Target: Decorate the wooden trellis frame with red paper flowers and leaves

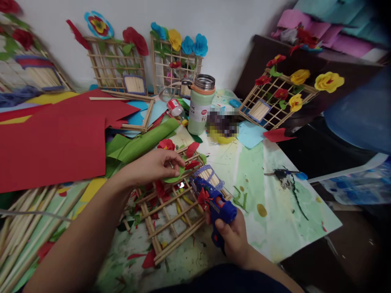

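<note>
In my right hand [233, 234] is a blue hot glue gun [215, 203], its nozzle tilted up and left over a wooden stick lattice [171, 207]. My left hand [161, 165] pinches a green paper leaf [176, 175] at the lattice's upper left part. Red paper flowers [166, 144] stand just beyond those fingers. Fixed to the lattice near the glue gun is a small panel of pale sticks edged with purple yarn [210, 177]. Whether the nozzle touches the leaf is hard to make out.
Large red paper sheets [51, 150] lie left, with loose sticks [27, 224] below them. A rolled green sheet [152, 140] and a pale green bottle [200, 106] stand beyond the lattice. Finished flower lattices [117, 65] lean along the wall. A black tangled item [285, 179] lies right.
</note>
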### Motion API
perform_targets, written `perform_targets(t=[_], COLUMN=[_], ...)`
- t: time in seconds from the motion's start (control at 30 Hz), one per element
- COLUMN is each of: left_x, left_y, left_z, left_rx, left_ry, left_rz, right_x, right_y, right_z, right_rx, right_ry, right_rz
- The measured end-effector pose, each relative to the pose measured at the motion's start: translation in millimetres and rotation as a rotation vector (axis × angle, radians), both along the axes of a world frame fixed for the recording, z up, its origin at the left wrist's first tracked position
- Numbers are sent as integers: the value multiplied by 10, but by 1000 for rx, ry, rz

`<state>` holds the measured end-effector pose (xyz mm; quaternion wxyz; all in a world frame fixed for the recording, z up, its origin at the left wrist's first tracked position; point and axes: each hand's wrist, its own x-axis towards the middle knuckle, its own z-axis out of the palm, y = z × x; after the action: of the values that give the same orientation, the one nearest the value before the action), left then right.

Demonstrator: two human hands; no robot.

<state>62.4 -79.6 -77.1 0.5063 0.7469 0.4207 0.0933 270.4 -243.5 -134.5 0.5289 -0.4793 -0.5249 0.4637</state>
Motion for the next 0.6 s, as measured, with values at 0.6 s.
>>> perform_targets(t=[0.6], left_x=[67], left_y=[-122], left_z=[44], left_rx=[-52], left_ry=[-171], left_rz=[81], right_x=[-5], right_y=[-13], right_z=[-18], right_rx=[4], right_ry=[5], right_rz=[12])
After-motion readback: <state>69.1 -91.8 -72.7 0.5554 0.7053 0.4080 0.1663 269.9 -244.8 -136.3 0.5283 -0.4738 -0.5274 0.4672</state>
